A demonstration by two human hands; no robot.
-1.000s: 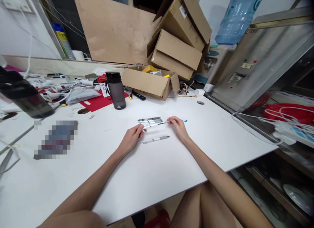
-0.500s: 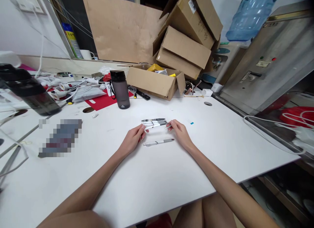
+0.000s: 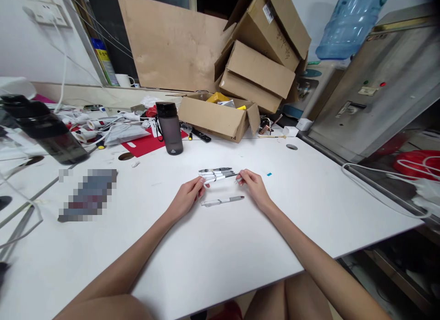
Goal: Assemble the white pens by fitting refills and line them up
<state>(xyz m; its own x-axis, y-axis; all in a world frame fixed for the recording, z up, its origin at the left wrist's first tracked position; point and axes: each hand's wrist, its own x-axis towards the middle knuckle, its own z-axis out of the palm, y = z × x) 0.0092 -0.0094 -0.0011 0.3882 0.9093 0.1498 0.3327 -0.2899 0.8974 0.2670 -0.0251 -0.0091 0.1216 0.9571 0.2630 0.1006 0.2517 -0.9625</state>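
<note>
a grey piece (image 3: 237, 180) now shows pinched in your right hand (image 3: 253, 187), near the white pen (image 3: 215, 179) your left hand (image 3: 187, 195) pinches; that pen seems opened. a clicker pen (image 3: 222, 201) lies nearer you than your fingers.

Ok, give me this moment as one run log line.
left hand: holds white pen | right hand: pinches small grey part | loose pen: on table, nearer the person | other pens: lying beyond held pen

Head-worn view, forward and down, desk (image 3: 220, 246) close below
</note>
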